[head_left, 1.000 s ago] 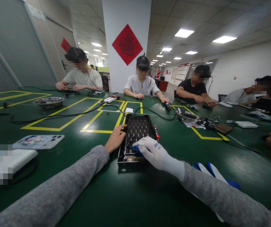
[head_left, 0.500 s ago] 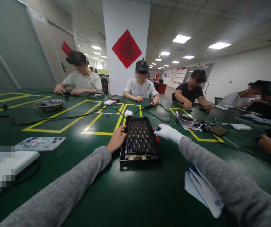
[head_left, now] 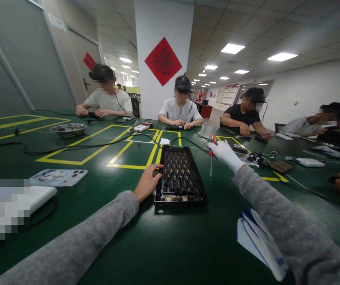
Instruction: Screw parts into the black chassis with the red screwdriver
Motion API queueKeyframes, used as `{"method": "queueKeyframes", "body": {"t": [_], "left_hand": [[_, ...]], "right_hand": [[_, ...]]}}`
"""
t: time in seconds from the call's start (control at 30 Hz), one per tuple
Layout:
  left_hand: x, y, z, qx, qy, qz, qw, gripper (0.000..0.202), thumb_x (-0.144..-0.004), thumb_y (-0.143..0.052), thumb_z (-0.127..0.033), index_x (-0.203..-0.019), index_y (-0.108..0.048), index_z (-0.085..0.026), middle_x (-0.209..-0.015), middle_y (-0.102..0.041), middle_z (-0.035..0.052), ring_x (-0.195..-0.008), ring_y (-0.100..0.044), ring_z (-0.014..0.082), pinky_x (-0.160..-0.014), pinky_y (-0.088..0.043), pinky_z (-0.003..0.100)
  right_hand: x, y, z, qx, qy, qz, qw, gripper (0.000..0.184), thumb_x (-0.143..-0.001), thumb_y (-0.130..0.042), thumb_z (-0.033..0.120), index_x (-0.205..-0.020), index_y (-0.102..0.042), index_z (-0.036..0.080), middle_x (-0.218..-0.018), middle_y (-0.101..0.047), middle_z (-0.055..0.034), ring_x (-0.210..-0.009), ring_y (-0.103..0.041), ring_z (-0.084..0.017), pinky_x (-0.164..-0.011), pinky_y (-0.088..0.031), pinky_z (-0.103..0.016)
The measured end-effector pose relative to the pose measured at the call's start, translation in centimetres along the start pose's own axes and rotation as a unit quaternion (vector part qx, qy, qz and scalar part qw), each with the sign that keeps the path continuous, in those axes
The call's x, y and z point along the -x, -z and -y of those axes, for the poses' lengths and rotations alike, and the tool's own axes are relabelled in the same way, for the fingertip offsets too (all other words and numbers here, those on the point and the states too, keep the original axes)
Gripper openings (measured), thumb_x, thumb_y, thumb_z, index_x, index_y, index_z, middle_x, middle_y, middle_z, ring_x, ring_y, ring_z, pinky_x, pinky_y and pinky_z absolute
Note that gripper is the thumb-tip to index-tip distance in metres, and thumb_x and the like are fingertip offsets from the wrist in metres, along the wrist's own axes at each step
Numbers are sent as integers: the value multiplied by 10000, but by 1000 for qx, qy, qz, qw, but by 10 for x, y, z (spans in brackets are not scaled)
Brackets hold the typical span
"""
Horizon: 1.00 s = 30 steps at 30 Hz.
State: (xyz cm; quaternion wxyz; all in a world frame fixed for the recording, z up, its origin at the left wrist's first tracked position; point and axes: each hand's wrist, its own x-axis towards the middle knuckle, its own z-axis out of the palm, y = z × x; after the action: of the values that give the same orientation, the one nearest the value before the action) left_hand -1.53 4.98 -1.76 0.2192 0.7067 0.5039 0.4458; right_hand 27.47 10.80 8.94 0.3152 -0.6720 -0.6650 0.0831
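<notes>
A black rectangular case (head_left: 184, 174) lies on the green table, with rows of small dark parts inside and a pale strip along its near end. My left hand (head_left: 148, 183), bare, grips the case's left edge, its fingers curled at the rim. Something small and orange shows by those fingertips, too small to name. To the right of the case, my white-gloved right hand (head_left: 223, 153) is closed around a screwdriver (head_left: 211, 168) with a red handle. Its metal shaft points down and is apart from the case.
A loose white glove (head_left: 263, 245) lies near my right forearm. At left are a phone (head_left: 59, 178) and a white box (head_left: 42, 198). A metal bowl (head_left: 68, 130) stands farther back, with another bowl (head_left: 239, 148) behind my right hand. Black cables (head_left: 78, 146) cross the table; several people sit around it.
My right hand has risen from beside the case with the screwdriver, whose shaft now shows upright. My left hand stays at the case's edge, slightly lower. The view has turned a little left.
</notes>
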Motion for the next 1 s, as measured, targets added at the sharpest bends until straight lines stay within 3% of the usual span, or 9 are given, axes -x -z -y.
{"method": "queueKeyframes", "body": {"t": [0.1, 0.17, 0.2, 0.27, 0.43, 0.7, 0.87, 1.0], "left_hand": [[3, 1, -2, 3, 1, 2, 1000, 306, -751, -459, -184, -1024, -595, -190, -1136, -519, 68, -1088, -486, 205, -899, -450, 357], [5, 1, -4, 2, 5, 5, 1000, 282, -750, -463, -183, -989, -611, -193, -1147, -510, 66, -1115, -465, 211, -895, -453, 355], [6, 1, -6, 1, 7, 8, 1000, 272, -749, -466, -183, -974, -616, -195, -1154, -504, 65, -1123, -458, 214, -894, -454, 357], [9, 1, -8, -2, 9, 12, 1000, 255, -748, -469, -180, -951, -623, -198, -1167, -493, 63, -1135, -448, 216, -899, -451, 361], [11, 0, -11, -17, 2, 11, 1000, 235, -754, -470, -173, -931, -623, -195, -1178, -471, 67, -1164, -423, 211, -925, -431, 361], [8, -1, -9, -49, -18, 1, 999, 203, -752, -486, -177, -894, -629, -203, -1156, -478, 56, -1149, -433, 211, -988, -371, 396], [10, -1, -11, -45, -33, -25, 998, 189, -762, -469, -175, -872, -621, -197, -1132, -482, 58, -1131, -445, 215, -903, -432, 372], [10, -2, -11, -52, -41, -22, 998, 172, -758, -476, -172, -848, -622, -195, -1092, -506, 52, -1107, -462, 210, -948, -393, 392]], "right_hand": [[15, -12, 22, -148, 4, -57, 987, 378, -842, -314, 463, -963, -502, 158, -726, -594, -26, -566, -571, -101, -499, -465, -216], [37, -32, 33, -458, -28, -51, 887, 341, -755, -499, 457, -959, -493, 184, -733, -591, 5, -554, -572, -102, -488, -486, -233], [49, -43, 35, -536, -47, -34, 842, 348, -703, -576, 429, -946, -499, 192, -735, -595, 14, -555, -575, -104, -499, -500, -248], [70, -63, 36, -588, -61, -17, 806, 379, -659, -636, 403, -950, -520, 189, -750, -609, 11, -564, -584, -115, -518, -515, -277], [91, -81, 23, -606, -55, -48, 792, 400, -670, -637, 400, -988, -530, 180, -803, -627, -11, -629, -602, -138, -568, -521, -307], [92, -80, 24, -566, -38, -36, 823, 399, -655, -643, 400, -967, -544, 172, -791, -618, -11, -671, -609, -152, -597, -526, -313], [95, -77, 28, -563, -40, -24, 825, 403, -656, -629, 404, -976, -536, 177, -777, -630, -9, -643, -609, -143, -592, -524, -300], [97, -74, 31, -566, -38, -18, 823, 403, -651, -634, 404, -969, -535, 177, -766, -631, -5, -616, -604, -138, -593, -524, -305]]}}
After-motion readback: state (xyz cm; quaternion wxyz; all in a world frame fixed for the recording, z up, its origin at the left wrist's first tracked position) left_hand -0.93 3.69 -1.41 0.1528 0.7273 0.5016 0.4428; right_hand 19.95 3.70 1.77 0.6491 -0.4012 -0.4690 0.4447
